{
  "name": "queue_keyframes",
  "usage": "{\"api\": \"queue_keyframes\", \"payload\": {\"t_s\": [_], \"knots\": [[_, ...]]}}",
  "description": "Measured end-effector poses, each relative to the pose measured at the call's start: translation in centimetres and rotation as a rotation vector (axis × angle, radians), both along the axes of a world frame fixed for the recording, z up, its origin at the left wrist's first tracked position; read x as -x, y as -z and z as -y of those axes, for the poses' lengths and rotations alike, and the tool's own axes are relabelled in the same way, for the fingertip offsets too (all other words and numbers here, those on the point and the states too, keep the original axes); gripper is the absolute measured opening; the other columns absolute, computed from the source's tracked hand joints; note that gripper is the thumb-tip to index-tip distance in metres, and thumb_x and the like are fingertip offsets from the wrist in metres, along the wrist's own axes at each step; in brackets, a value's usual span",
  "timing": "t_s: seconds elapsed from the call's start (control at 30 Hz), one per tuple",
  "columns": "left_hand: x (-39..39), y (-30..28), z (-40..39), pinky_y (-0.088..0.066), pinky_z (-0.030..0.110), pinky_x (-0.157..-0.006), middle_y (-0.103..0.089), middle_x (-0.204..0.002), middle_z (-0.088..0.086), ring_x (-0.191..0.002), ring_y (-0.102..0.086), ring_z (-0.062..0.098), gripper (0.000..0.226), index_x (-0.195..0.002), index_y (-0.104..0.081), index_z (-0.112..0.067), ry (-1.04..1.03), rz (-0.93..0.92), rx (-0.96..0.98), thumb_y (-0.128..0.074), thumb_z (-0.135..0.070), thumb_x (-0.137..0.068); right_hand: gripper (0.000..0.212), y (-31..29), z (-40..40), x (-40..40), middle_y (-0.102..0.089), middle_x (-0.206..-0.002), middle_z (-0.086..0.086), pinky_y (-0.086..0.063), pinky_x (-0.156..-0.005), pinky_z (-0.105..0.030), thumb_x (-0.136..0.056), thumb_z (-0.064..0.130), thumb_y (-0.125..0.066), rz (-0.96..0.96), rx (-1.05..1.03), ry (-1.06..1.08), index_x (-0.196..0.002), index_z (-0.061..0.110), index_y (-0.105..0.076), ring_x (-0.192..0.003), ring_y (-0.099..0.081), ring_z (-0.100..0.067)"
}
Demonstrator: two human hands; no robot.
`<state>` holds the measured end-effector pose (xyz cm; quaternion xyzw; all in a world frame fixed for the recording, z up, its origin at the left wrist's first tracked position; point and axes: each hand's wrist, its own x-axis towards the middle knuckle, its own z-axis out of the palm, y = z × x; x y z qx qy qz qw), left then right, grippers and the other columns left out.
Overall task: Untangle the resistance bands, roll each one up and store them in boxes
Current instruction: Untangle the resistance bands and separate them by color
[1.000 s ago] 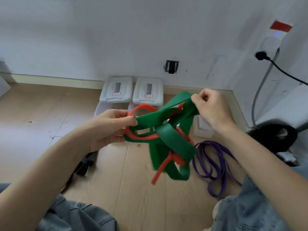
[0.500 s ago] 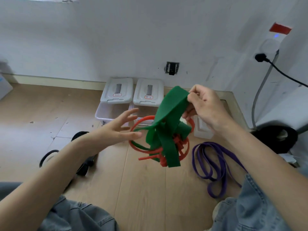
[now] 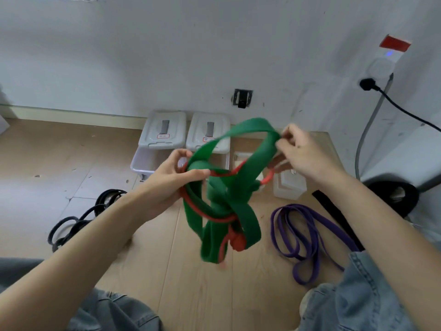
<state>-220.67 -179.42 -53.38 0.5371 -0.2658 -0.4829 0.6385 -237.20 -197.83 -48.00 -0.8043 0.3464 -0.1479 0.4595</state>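
gripping green band (image 3: 241, 180) between left hand (image 3: 176, 180) and right hand (image 3: 303, 154).

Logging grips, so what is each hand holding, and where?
Left hand grips the green band and red band at their left loops; right hand pinches the green band's top loop.

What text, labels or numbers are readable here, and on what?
Nothing can be read.
Left box lid: small red-bordered label, print too blurred.
Right box lid: a similar label, partly behind the green band, unreadable.
Red tag on the wall: no print visible.
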Motion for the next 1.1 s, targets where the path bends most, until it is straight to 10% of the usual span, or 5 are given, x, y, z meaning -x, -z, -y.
{"api": "queue_keyframes", "payload": {"t_s": [0.17, 0.4, 0.73, 0.9, 1.1], "knots": [[1.4, -1.2, -0.3, -0.058, 0.040, -0.065, -0.067, -0.090, 0.020, -0.073, -0.068, 0.031, 0.047, -0.099, -0.043, -0.022, 0.092, 0.430, -0.104, -0.070, 0.005, -0.073, 0.092, 0.2, -1.7, -0.2, -0.025, -0.152, 0.005, -0.032, -0.102, -0.028, -0.070, 0.050, -0.072, -0.189, 0.260, -0.404, -0.144, 0.035, -0.020, -0.132, -0.033, -0.013], [1.3, -2.6, -1.2, -0.058, 0.028, -0.065, -0.069, -0.094, 0.004, -0.082, -0.070, 0.017, 0.045, -0.102, -0.047, -0.026, 0.241, 0.634, -0.091, -0.074, -0.003, -0.074, 0.020, 1.0, -3.6, -1.7, -0.068, -0.085, 0.000, -0.040, -0.065, -0.024, -0.091, 0.027, -0.059, -0.106, 0.424, -0.482, -0.101, 0.014, -0.069, -0.072, -0.057, -0.008], [-2.2, 2.1, -2.4, -0.039, 0.020, -0.078, -0.052, -0.124, -0.003, -0.103, -0.045, 0.012, 0.057, -0.125, -0.049, -0.024, 0.392, 1.073, -0.765, -0.075, -0.036, -0.075, 0.017, -0.3, -2.7, -0.3, -0.070, -0.080, -0.006, -0.049, -0.072, -0.040, -0.091, 0.015, -0.058, 0.111, 0.762, -0.095, -0.097, 0.007, -0.072, -0.075, -0.062, -0.024], [-0.4, 1.4, 0.1, -0.045, 0.029, -0.092, -0.051, -0.124, -0.002, -0.112, -0.046, 0.013, 0.061, -0.121, -0.046, -0.019, -0.008, 1.117, -0.355, -0.078, -0.030, -0.070, 0.021, -0.5, -5.5, -1.2, -0.051, -0.067, 0.007, -0.034, -0.056, -0.006, -0.091, 0.017, -0.058, 0.284, 0.711, -0.204, -0.081, 0.001, -0.067, -0.056, -0.041, 0.006], [1.1, 2.6, 1.8, -0.047, 0.038, -0.093, -0.064, -0.103, -0.005, -0.100, -0.057, 0.015, 0.020, -0.106, -0.063, -0.019, 0.151, 1.043, -0.178, -0.059, -0.011, -0.088, 0.027, -1.7, -5.6, -1.1, -0.052, -0.070, 0.005, -0.039, -0.060, -0.015, -0.089, 0.028, -0.056, 0.316, 0.381, -0.358, -0.095, 0.005, -0.069, -0.063, -0.047, -0.005]]}}
